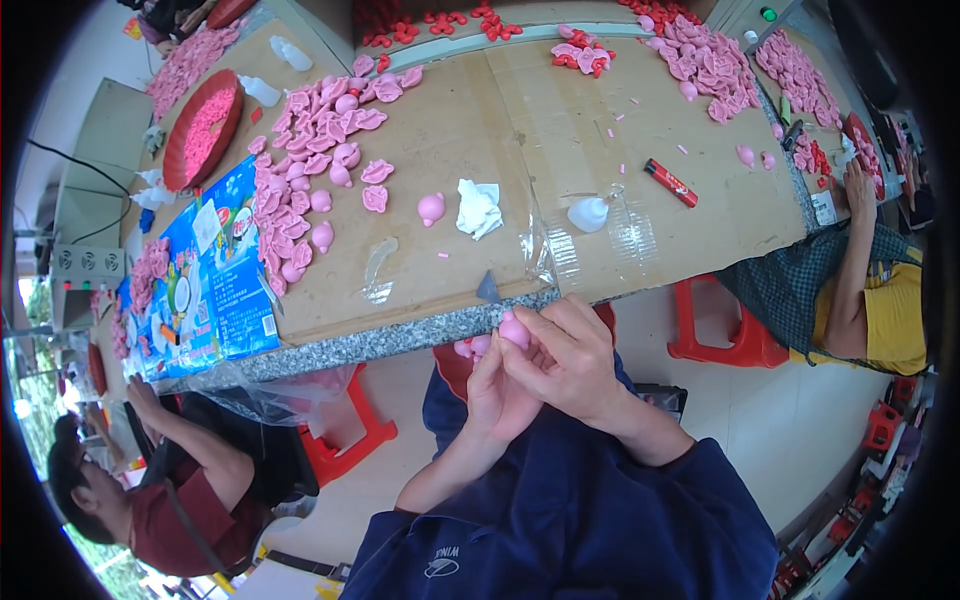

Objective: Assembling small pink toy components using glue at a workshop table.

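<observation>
Just off the table's near edge, my left hand (501, 394) grips a small glossy pink rounded piece (515, 331) between thumb and fingers. My right hand (574, 362) pinches the same piece from the other side, with its fingertips against the top. More pink bits (472, 346) show at the left hand's fingers; whether they belong to that piece I cannot tell. A grey pointed nozzle-like tip (488, 287) lies at the edge, close to my hands. Farther back sit a loose pink ball-shaped piece (431, 208) and a crumpled white tissue (480, 208).
Cardboard (440, 120) covers the table. Pink parts (310, 150) are heaped at left, with another pile (705, 65) at back right. A white squeeze bottle (588, 213) and a red tube (670, 183) lie right of centre. People sit at both sides near red stools (725, 330).
</observation>
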Motion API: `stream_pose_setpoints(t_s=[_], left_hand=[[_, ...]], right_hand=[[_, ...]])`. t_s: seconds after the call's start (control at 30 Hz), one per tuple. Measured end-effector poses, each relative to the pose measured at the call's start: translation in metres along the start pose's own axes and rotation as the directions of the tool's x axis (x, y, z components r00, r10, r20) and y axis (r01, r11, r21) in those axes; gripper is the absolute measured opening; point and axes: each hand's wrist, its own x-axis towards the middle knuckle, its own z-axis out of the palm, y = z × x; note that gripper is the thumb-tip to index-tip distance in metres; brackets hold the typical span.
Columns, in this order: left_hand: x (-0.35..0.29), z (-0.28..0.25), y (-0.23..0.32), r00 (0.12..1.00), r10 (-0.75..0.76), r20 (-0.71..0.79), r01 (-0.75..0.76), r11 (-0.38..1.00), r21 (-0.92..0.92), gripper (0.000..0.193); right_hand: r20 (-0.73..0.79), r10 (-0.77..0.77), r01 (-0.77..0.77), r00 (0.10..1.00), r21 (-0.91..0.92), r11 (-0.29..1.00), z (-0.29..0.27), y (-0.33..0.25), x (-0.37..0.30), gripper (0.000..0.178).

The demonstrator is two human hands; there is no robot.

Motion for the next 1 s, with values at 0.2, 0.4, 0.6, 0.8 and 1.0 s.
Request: stream_pose_setpoints(t_s=[0.2,0.4,0.6,0.8,1.0], left_hand=[[0.000,0.002,0.000,1.000,0.002,-0.004,-0.002,1.000,0.030,0.042],[0.000,0.001,0.000,1.000,0.003,-0.009,-0.004,1.000,-0.013,0.039],[0.000,0.001,0.000,1.000,0.003,-0.005,-0.003,1.000,-0.005,0.038],[0.001,0.003,0.001,0.998,-0.005,0.070,0.011,0.996,-0.085,0.038],[0.002,-0.002,0.004,0.998,0.011,0.057,-0.013,0.999,0.040,0.037]], right_hand=[[-0.006,-0.001,0.001,1.000,0.002,1.000,0.000,0.000,0.000,0.030],[-0.006,-0.004,0.004,1.000,0.001,1.000,0.000,0.000,0.000,0.030],[-0.017,-0.009,0.009,1.000,0.001,1.000,0.001,0.000,-0.001,0.030],[-0.004,0.013,-0.013,1.000,0.009,1.000,0.000,-0.001,-0.001,0.030],[0.048,0.090,-0.091,0.995,0.017,0.996,-0.004,-0.002,-0.002,0.033]])
